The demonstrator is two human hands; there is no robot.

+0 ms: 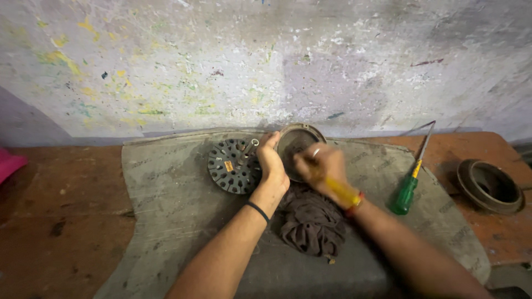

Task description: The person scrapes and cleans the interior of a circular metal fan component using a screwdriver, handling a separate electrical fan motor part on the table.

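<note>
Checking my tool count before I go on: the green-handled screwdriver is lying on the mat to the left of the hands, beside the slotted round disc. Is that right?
Not quite. The head view shows the green-handled screwdriver lying on the mat to the right of the hands, not the left. The slotted round disc is on the left, next to the left hand. The right hand holds a yellow-handled tool.

Round dark metal cover [299, 141], dish-shaped, stood tipped on edge near the bench's back edge, gripped at its left rim. Yellow-handled tool [339, 191] lay slanted across the cover's lower right, tip hidden, handle pointing toward the front right.
</note>
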